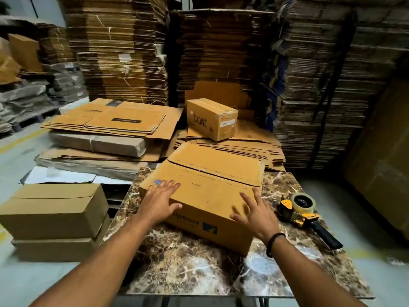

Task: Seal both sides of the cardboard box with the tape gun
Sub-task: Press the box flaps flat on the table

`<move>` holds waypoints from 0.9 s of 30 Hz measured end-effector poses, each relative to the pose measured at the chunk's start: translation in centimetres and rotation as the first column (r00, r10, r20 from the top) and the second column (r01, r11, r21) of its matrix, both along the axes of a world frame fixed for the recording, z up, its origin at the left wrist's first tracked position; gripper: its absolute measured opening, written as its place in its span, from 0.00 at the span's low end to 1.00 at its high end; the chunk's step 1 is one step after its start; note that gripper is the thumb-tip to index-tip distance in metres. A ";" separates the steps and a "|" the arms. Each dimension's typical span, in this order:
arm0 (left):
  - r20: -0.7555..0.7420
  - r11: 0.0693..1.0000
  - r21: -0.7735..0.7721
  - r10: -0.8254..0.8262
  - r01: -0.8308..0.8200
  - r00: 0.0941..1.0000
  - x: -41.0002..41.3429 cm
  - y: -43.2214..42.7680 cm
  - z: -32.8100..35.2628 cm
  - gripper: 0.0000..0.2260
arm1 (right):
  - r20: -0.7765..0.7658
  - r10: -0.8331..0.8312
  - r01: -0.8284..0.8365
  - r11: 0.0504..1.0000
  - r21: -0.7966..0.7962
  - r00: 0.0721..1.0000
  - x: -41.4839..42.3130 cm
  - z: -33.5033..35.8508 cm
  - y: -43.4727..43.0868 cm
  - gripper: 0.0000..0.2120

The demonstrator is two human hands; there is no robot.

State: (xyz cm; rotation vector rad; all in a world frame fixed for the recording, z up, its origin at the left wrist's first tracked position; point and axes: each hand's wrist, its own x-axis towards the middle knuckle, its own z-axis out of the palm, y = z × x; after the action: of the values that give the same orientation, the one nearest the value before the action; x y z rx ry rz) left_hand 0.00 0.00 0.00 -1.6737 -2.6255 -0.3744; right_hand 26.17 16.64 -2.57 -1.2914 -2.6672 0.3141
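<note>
On my screen the cardboard box (205, 189) stands on the marble-patterned worktop (188, 262), a little turned, with one corner toward the camera. Its top flaps are folded down and the seam between them runs across the lid. The front side carries blue print.

Both hands are at the near edge of the box. The left hand (158, 200) lies at the left near corner: the fingers are straight and rest flat on the top, and the thumb is on the front side. It is open and grips nothing. The right hand (257, 214) is at the right near corner with the fingers spread and straight, so it is open too. I cannot tell if it really touches the cardboard or is just above it. A dark band (273, 242) is around the right wrist.

The tape gun (303, 211) lies on the worktop to the right of the box, near the right hand but apart from it. Its roll is toward the far side and its black handle points to the near right edge.

To the left of the worktop two closed boxes (53, 209) are stacked. Behind, a small box marked "boat" (210, 118) sits on flat cardboard sheets (115, 120), and tall piles of flattened cardboard (124, 52) fill the background.
</note>
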 end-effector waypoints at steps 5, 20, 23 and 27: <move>0.038 0.997 -0.077 -0.015 0.018 0.999 -0.6 1.6 -2.8 0.35 | 0.086 -0.008 0.024 0.983 -0.184 0.996 -1.0 -3.9 1.5 0.49; -0.206 0.968 0.154 -0.163 0.196 0.965 -1.2 1.6 -8.4 0.19 | 0.032 0.117 -0.108 0.973 -0.205 0.993 2.1 -5.3 3.1 0.38; -0.146 0.959 0.200 -0.172 0.199 0.974 -2.5 2.1 -7.7 0.17 | 0.180 0.080 -0.059 0.991 -0.119 0.980 2.1 -3.6 3.9 0.41; -0.049 0.997 0.020 0.074 -0.073 0.996 -6.9 3.3 -6.0 0.24 | 0.206 -0.085 0.098 0.994 -0.053 0.975 0.6 -3.8 4.6 0.33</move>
State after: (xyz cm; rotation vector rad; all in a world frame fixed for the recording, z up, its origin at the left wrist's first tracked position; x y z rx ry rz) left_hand -6.94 3.30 -6.04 -1.5550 -2.6308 -0.3488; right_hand 26.79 21.25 -6.39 -1.5377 -2.7722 0.2680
